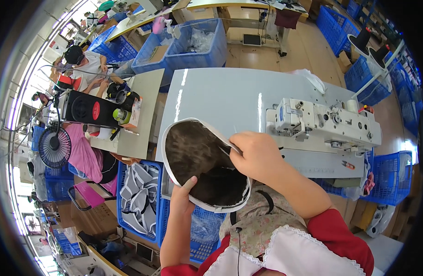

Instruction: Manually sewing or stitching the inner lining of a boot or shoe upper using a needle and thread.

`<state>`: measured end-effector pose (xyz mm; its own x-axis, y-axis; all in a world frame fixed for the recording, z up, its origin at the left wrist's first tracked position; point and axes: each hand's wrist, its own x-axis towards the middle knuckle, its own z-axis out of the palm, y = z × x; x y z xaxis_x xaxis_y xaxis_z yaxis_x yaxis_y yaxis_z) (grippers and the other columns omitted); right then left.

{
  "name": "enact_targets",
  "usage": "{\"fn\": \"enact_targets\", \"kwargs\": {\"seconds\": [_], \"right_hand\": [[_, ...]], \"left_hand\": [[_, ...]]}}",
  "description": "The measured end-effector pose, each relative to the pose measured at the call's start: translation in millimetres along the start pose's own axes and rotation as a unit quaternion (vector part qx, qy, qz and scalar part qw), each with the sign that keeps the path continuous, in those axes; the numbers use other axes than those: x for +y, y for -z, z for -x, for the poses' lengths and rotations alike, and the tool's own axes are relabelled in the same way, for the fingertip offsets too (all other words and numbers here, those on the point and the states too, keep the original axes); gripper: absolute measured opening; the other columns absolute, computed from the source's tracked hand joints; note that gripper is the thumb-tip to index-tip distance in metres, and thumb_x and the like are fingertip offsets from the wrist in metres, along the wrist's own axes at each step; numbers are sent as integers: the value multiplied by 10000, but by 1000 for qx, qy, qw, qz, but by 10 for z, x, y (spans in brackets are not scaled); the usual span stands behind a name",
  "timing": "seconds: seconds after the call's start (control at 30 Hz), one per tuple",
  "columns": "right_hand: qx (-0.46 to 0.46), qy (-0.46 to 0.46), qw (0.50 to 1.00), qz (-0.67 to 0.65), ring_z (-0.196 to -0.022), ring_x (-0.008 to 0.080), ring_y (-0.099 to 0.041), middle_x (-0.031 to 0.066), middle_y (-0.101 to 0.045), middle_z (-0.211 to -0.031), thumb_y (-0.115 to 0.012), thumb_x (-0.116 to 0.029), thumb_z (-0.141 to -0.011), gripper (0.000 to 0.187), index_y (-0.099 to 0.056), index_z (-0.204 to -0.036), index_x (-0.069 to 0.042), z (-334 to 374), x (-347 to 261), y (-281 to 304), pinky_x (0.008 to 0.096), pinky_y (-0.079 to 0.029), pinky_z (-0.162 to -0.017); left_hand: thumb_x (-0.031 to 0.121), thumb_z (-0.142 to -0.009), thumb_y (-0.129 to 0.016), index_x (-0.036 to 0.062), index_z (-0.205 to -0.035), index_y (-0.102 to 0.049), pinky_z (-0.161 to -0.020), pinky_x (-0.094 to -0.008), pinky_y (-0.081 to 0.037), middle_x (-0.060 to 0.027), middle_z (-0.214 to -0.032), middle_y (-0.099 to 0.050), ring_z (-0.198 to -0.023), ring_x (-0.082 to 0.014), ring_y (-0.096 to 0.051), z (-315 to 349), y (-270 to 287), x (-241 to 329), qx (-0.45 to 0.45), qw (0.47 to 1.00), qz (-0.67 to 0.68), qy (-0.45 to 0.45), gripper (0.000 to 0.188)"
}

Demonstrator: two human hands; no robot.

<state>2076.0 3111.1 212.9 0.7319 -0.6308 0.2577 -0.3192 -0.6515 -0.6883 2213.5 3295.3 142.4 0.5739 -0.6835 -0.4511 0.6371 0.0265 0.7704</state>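
A deep, cap-like piece with brown plush lining point(188, 147) and a white edge is tilted in front of me, its opening facing up. My left hand point(183, 193) grips its near left rim, thumb over the edge onto the lining. At the right rim, my right hand point(250, 152) is closed round a small dark metal tool point(224, 150) whose tip points into the opening. It looks like thread snips, but my fingers cover most of it. The piece is held over the near edge of the grey-white sewing table point(216, 92).
A white industrial sewing machine point(324, 119) stands on the right of the table, with small orange-handled snips point(347, 164) before it. Left of me is a blue crate point(140, 202) of grey-and-white cut pieces. A black fan point(55, 146) and a seated person point(89, 64) are further left.
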Motion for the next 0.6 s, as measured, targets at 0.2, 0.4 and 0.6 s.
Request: {"fn": "enact_targets", "kwargs": {"seconds": [0.2,0.4,0.6], "right_hand": [[-10,3,999,-33,-620,348,-562,155,-563,-650,-554,-140,-698,135,-556,-650,-13,-64,148,-168,434,-442,-560],[-27,-40,997,-68,-619,335,-576,143,-595,-692,-567,-170,-734,158,-637,-761,-30,-125,303,-258,399,-453,-572],[43,-1,999,-25,-641,302,-585,127,-597,-719,-581,-179,-809,159,-619,-858,-33,49,436,-393,391,-460,-572]], "left_hand": [[57,-820,-607,-24,-1220,-455,-860,-377,-487,-157,-1139,-576,-992,-274,-595,30,75,-19,70,996,-9,51,435],[53,-819,-604,-49,-1197,-464,-845,-377,-495,-165,-1117,-581,-969,-271,-606,64,181,-171,107,993,38,12,416],[137,-878,-542,-27,-1211,-471,-927,-429,-453,-179,-1179,-557,-1053,-315,-562,41,235,-433,123,984,127,35,378]]}}
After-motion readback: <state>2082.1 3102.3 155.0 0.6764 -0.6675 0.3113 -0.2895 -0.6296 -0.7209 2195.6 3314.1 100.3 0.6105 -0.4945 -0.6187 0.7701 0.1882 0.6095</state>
